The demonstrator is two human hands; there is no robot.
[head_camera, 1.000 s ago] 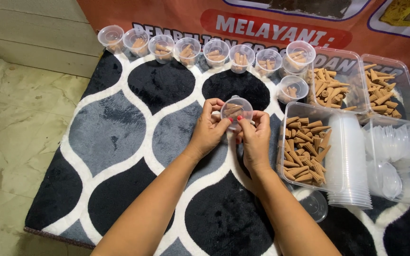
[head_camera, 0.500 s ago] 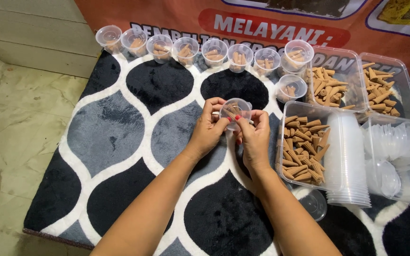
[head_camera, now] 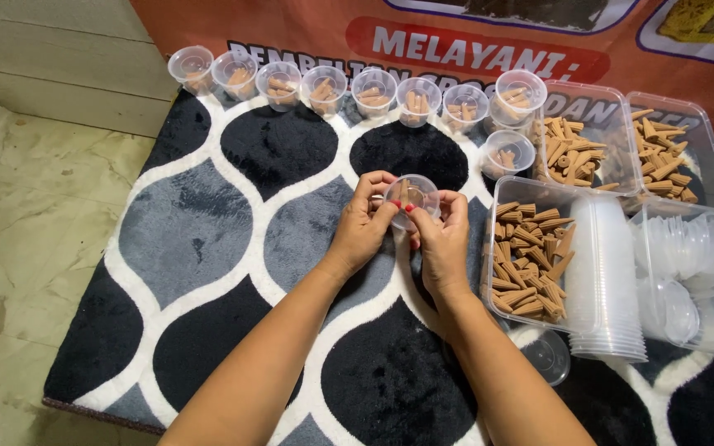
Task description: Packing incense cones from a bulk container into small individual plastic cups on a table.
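One more small cup being closed, many already filled.
Both the left hand [head_camera: 363, 225] and right hand [head_camera: 442, 239] gripped a small lidded cup [head_camera: 411, 196]; ten filled cups [head_camera: 373, 87] stood behind, brown sticks [head_camera: 529, 260] remained.

Banner [head_camera: 307, 21]: orange, with white lettering and a red oval panel, hung along the back behind the rug. Small clear round cups [head_camera: 324, 87]: stood in a row at its foot, holding brown cones. Clear rectangular tubs [head_camera: 588, 136]: sat at right, with brown cones. Stack of clear cups [head_camera: 609, 281]: lay beside them.
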